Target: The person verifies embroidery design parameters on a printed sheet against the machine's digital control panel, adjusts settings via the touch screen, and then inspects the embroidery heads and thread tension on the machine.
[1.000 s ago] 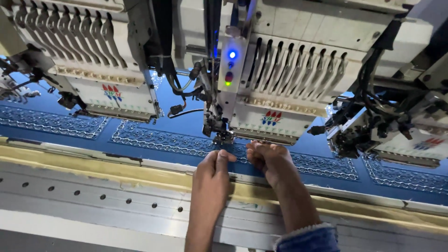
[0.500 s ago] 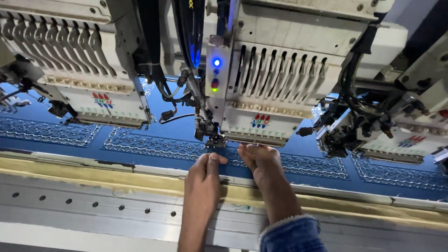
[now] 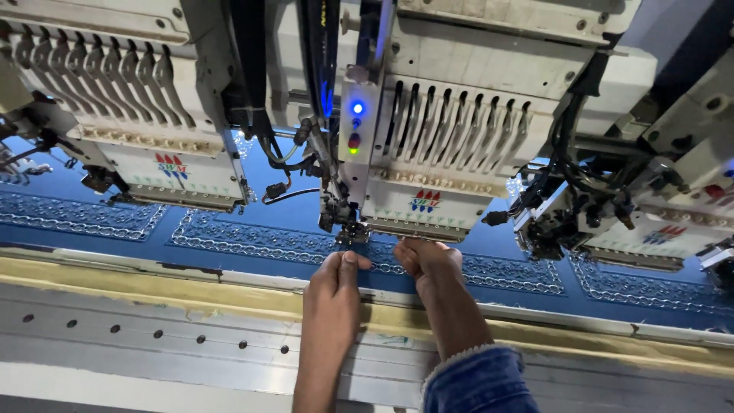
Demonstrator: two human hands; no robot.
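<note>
A: Hands first. Item one: left hand [image 3: 336, 279], fingers curled inward, thumb laid on top, fingertips pointing at the needle area of the middle embroidery head [image 3: 428, 145]. Whether it pinches a thread cannot be told; anything between the fingers is too fine to see.

B: Item two?

A: Right hand [image 3: 428, 260], just beside the left, fingers bunched and pressed up under the lower front edge of the same head. It appears pinched on something small, but the object itself is not visible. A denim cuff [image 3: 478, 378] covers the wrist.

B: Location of the work piece?

A: Blue fabric [image 3: 290, 210], stretched flat beneath the heads, running the full width of the view. It bears panels of pale silver embroidered border pattern [image 3: 252, 237]; one panel lies directly under both hands.

B: Fittings near the hands?

A: Presser foot and needle assembly [image 3: 348, 229], dark metal, just above the left thumb. A control strip on the head with a blue lamp [image 3: 357, 108] lit, a red and a green indicator below it.

B: Remainder?

A: Left embroidery head [image 3: 145, 115], with a row of take-up levers. Right embroidery head [image 3: 665, 206], tilted in view, with black cables. Yellowish frame rail [image 3: 153, 287] along the fabric's near edge. Grey metal table bed [image 3: 153, 344] with round holes, nearest the camera.
</note>
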